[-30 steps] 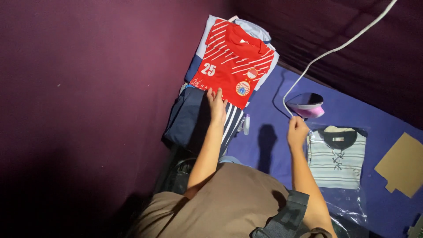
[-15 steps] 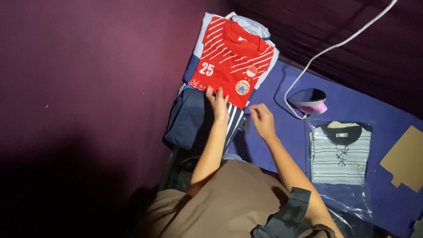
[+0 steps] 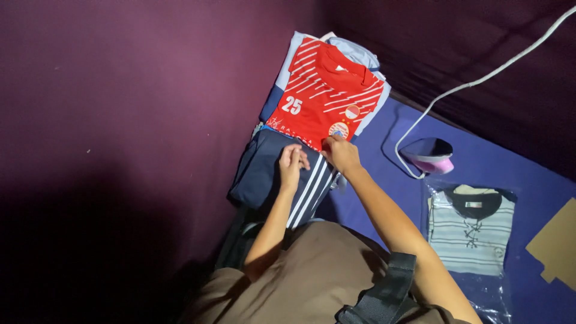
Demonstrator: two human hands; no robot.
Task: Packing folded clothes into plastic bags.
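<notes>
A dark purple wall [image 3: 120, 90] backs a blue-violet cloth-covered surface [image 3: 384, 198]. Against the wall lies a stack of folded clothes. The left hand [image 3: 292, 163] rests flat, fingers loosely spread and holding nothing, on a folded navy garment with white stripes [image 3: 270, 177]. Just above those fingers lies the folded red jersey with white diagonal streaks [image 3: 324, 102], on top of a pale blue garment [image 3: 357, 54]. The right hand [image 3: 342, 153] touches the jersey's lower hem, fingers curled close; whether they pinch the cloth I cannot tell. Well right of that hand sit a pink-based clothes iron [image 3: 429, 157] with a white cord [image 3: 480, 78], a striped grey shirt in a clear plastic bag [image 3: 471, 231] and a brown cardboard piece [image 3: 555, 246]. A tug at the hem could drag the slippery jersey askew and undo the fold beneath.
</notes>
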